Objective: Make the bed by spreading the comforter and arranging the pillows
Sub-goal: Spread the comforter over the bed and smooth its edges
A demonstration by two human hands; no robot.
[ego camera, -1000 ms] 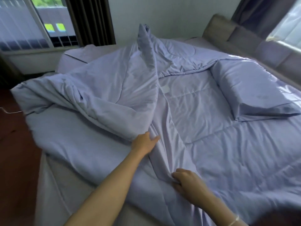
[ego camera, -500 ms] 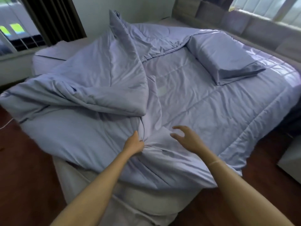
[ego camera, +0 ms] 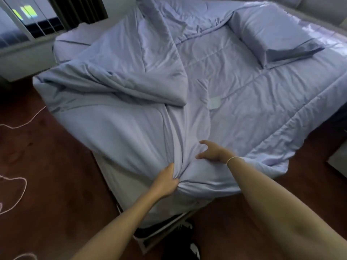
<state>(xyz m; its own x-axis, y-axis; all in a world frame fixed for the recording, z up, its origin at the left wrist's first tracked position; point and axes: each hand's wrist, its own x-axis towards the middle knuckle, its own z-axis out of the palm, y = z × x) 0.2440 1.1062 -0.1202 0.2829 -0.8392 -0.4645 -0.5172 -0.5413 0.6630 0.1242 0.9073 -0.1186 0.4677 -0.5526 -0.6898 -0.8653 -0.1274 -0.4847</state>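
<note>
**Left hand grips comforter, right hand loose above it**

The left hand is clenched on a bunched fold of the comforter at the near corner of the bed, fabric radiating in creases from the fist. The right hand sits just beyond it, fingers spread and curled, holding nothing; whether the palm touches the cloth is unclear. A thin band circles that wrist. The comforter covers most of the bed, its left part folded back over itself in a thick heap, the right part lying flat and hanging off the edge. One pillow rests on top at the far right. A pale cord trails across the dark red floor
</note>
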